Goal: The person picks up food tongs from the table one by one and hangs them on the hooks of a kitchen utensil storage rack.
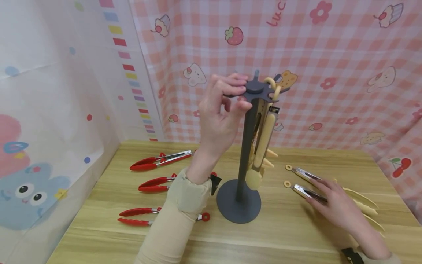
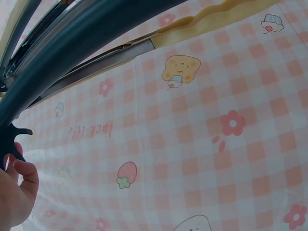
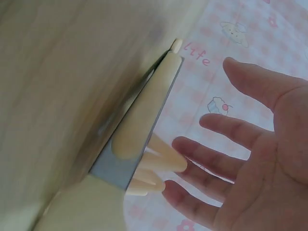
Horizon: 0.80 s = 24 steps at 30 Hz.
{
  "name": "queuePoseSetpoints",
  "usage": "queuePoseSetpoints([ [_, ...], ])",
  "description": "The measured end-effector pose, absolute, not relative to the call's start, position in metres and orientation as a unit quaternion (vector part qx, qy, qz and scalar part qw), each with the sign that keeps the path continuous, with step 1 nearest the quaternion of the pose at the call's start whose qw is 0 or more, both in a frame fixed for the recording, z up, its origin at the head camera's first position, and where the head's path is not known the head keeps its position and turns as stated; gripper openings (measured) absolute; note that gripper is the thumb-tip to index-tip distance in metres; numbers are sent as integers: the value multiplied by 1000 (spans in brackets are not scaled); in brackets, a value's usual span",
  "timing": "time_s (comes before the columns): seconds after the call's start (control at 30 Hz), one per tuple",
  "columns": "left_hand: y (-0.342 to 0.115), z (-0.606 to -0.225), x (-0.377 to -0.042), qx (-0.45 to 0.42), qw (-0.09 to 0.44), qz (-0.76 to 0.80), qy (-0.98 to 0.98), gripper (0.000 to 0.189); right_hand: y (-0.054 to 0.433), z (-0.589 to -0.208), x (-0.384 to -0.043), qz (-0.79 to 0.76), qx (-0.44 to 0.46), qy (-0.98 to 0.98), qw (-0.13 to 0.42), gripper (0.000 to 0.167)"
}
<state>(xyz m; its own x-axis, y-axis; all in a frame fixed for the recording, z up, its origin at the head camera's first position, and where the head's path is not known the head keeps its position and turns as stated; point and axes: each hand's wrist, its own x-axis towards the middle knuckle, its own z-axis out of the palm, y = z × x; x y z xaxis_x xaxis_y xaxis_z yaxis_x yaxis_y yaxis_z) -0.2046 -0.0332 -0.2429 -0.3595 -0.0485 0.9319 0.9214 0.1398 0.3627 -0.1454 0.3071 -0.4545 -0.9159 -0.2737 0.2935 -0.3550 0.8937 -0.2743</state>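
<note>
My left hand (image 1: 219, 110) holds the top of a dark grey utensil stand (image 1: 244, 154), fingers over the hook disc and thumb just under it. Yellow tongs (image 1: 265, 141) hang by their rings from hooks on the stand's right side. To the right, my right hand (image 1: 339, 203) is over the nearer yellow-handled tongs (image 1: 301, 190) lying on the table. In the right wrist view, its fingers (image 3: 207, 156) are spread and loosely extended beside a yellow-and-steel tongs handle (image 3: 144, 110). Another pair of yellow tongs (image 1: 306, 173) lies just behind.
Red tongs lie in three rows left of the stand: a far pair (image 1: 145, 164), a middle pair (image 1: 155, 184) and a near pair (image 1: 135, 216), partly behind the left forearm. The wooden table (image 1: 108, 234) backs onto a pink checked cloth (image 1: 211, 47).
</note>
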Motion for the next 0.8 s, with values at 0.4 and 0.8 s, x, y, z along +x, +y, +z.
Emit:
queuePoseSetpoints([
  [0.4,-33,-242,-203,-348,440,-552,-617,80,315,-452,-146,128,159,-977,61,63],
  [0.8,-30,-242,-199,-337,459,-546,-614,74,320,-455,-146,116,157,-979,54,60],
])
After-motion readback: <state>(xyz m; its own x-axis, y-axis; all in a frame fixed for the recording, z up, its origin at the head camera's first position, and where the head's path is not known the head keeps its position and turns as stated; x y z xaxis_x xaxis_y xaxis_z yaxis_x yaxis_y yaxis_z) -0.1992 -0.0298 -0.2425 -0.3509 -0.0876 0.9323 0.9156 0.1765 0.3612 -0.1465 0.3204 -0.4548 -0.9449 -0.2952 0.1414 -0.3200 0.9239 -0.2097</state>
